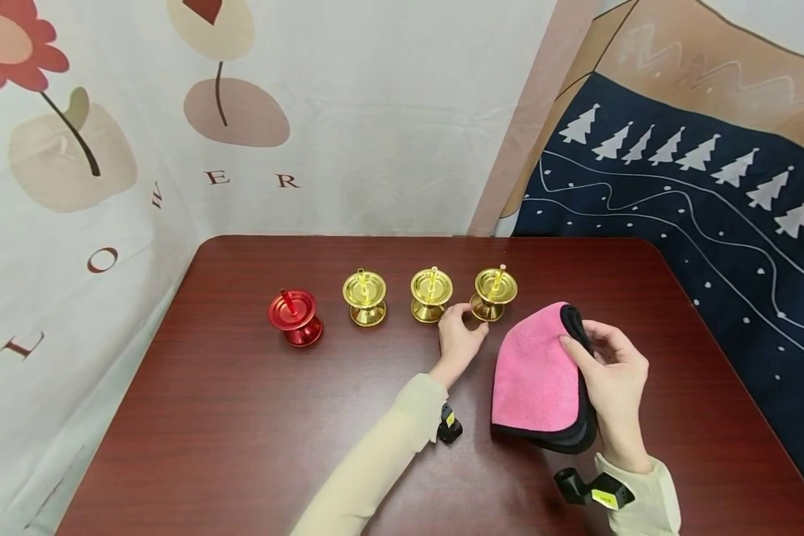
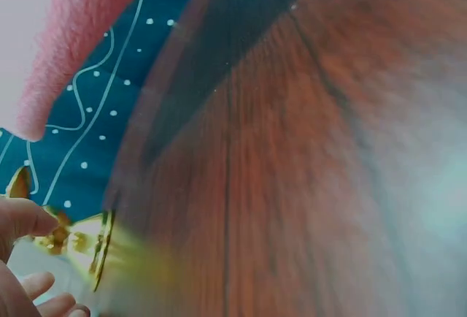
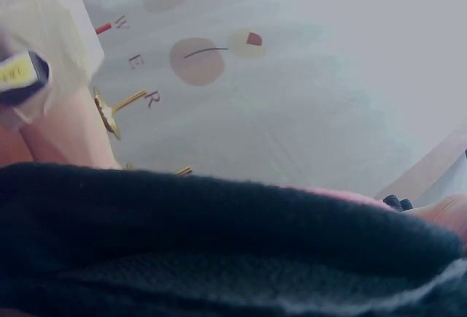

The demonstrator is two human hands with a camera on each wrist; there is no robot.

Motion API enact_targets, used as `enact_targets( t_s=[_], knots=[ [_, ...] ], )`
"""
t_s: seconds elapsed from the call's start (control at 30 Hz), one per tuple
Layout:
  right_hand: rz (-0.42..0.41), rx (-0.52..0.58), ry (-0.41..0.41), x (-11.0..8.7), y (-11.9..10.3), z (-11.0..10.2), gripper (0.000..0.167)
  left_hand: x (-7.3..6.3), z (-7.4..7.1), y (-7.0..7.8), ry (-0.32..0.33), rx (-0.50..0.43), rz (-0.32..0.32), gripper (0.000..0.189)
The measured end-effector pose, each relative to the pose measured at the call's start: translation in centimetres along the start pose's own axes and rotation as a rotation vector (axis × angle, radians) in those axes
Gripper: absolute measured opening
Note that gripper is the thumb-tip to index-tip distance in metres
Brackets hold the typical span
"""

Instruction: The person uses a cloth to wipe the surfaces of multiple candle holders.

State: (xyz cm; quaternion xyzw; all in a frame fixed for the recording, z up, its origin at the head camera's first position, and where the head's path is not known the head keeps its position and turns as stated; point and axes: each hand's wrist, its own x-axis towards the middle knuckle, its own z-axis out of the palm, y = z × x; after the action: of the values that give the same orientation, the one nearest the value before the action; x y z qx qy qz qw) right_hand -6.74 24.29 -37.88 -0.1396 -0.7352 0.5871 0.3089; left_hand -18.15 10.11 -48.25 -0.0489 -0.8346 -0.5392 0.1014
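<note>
My left hand (image 1: 458, 339) is at the rightmost gold candle holder (image 1: 496, 286), thumb and finger around its lower part. In the left wrist view, a fingertip (image 2: 33, 218) overlaps the narrow stem above the flared gold base (image 2: 91, 247). My right hand (image 1: 616, 380) grips a folded pink cloth (image 1: 536, 372) with black edging by its upper right side, the thumb lying on the pink face. The cloth hangs just right of that holder. In the right wrist view, the cloth's dark underside (image 3: 182, 237) fills the lower part and hides most of the holders.
Left of the held one stand two more gold candle holders, one in the middle (image 1: 432, 290) and one farther left (image 1: 365, 294). A red candle holder (image 1: 295, 316) ends the row. All are on a dark red-brown table (image 1: 241, 447), with printed curtains (image 1: 388, 149) behind it.
</note>
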Motion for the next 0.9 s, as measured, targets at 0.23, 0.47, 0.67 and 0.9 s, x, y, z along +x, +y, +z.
enact_targets(
  t_s=[0.23,0.47,0.67,0.9],
  knots=[
    [-0.002,0.11,0.035,0.2,0.1,0.3,0.028,-0.5,-2.4,-0.5,0.049,-0.034,-0.054,0.03],
    [-0.009,0.131,0.016,0.2,0.2,0.5,0.027,-0.4,-4.1,-1.4,0.117,-0.083,-0.057,0.025],
    [-0.01,0.122,0.01,0.0,0.2,0.5,0.026,0.0,-4.9,-2.2,0.171,-0.114,-0.087,0.025],
    [-0.016,0.12,0.0,-0.1,0.2,0.7,0.029,0.5,-5.0,-2.7,0.241,-0.124,-0.098,0.035]
  ],
)
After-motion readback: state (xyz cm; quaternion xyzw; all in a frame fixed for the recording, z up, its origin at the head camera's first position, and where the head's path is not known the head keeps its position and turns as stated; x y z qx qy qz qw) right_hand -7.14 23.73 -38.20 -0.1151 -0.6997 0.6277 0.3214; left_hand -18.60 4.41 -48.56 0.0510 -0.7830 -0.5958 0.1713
